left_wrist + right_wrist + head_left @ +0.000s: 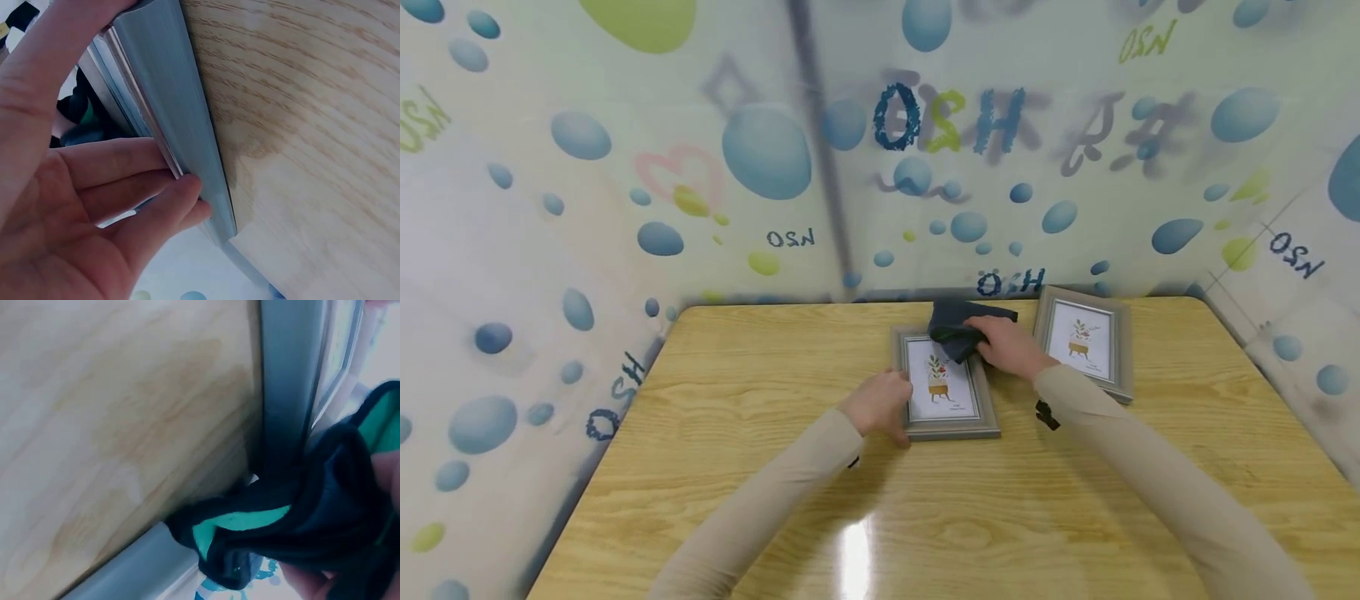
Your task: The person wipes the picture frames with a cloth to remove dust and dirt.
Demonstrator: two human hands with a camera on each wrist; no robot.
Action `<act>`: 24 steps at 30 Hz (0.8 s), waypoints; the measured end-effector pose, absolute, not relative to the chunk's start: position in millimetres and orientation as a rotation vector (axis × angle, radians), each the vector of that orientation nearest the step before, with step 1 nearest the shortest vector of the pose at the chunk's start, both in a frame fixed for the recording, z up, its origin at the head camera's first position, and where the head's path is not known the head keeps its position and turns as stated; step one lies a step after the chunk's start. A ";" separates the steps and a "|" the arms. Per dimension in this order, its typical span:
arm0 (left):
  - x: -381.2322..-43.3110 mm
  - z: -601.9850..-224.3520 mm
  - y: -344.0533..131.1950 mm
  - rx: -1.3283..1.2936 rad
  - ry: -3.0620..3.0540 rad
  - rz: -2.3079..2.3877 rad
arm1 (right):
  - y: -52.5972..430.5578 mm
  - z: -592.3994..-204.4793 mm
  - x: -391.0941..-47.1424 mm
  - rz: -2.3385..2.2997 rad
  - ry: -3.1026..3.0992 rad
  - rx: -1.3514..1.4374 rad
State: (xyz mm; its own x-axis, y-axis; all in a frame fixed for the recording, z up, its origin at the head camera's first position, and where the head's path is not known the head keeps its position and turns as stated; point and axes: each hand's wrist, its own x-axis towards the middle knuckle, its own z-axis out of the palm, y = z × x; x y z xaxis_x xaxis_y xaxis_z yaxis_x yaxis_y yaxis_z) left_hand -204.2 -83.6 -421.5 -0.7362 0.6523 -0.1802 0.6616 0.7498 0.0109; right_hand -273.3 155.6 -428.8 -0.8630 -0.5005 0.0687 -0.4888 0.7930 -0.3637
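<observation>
A grey picture frame [951, 432] with a potted-plant print lies flat on the wooden table. My left hand [882, 404] holds it by its left side, the thumb at the near left corner. In the left wrist view, the fingers [159, 203] bend against the frame's edge [178, 119]. My right hand [1009, 343] grips a folded dark blue cloth [957, 321] over the frame's far right corner, hiding that corner. Green patches show on the cloth [250, 519] in the right wrist view, where it touches the frame [287, 381].
A second grey picture frame [1122, 354] with a similar print lies to the right, close to my right hand. The wooden table [760, 358] ends at the back against a wall [865, 225] covered with blue and green spots.
</observation>
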 end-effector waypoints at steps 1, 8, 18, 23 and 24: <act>-204.2 -421.4 -84.2 1.051 2.778 -0.084 | 154.7 -427.2 -275.2 -0.613 2.946 -0.766; -204.9 -419.7 -86.4 1.076 2.778 -0.071 | 151.1 -425.9 -290.1 -0.683 2.895 -0.507; -204.9 -418.7 -84.7 1.055 2.773 -0.038 | 151.6 -431.0 -259.3 -0.718 2.940 -0.584; -204.6 -417.8 -85.0 1.065 2.773 -0.047 | 158.7 -432.6 -217.3 -0.733 2.966 -0.730; -204.8 -417.9 -85.0 1.065 2.773 -0.048 | 160.2 -432.1 -208.7 -0.741 2.961 -0.749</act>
State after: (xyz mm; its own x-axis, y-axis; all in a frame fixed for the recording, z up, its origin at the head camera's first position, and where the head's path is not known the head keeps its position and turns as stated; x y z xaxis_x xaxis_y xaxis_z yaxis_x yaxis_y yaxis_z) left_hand -204.8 -85.0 -417.9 -0.7304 0.6616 -0.1699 0.6671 0.7443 0.0308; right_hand -208.7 160.2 -432.1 -0.8863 -0.4490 0.1134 -0.4495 0.7751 -0.4440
